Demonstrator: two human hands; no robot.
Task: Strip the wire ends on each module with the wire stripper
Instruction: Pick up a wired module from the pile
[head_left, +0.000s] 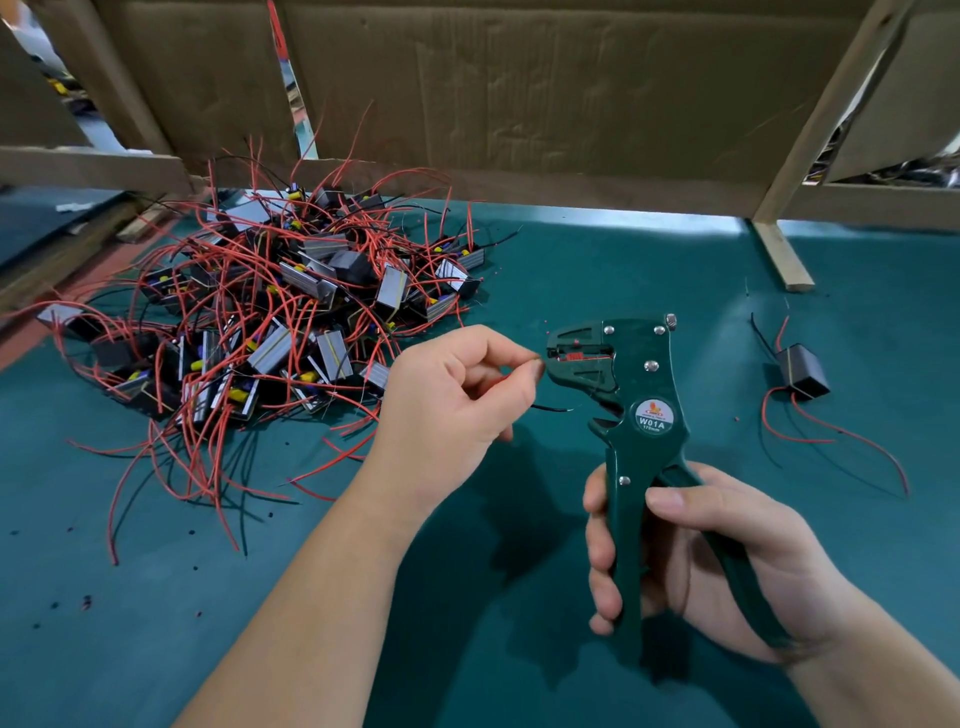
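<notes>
Two grips work above the green counter: the right grip clasps the handles of the upright wire stripper, while the left grip pinches a wire end at its mouth. A heap of modules with red and black wires lies left, and one module lies apart on the right

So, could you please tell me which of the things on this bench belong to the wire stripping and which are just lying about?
In the job: wire stripper, in the right hand; wire pinched by the left hand; pile of modules; lone module.
Lying about: cardboard wall; wooden strip; insulation scraps.
</notes>
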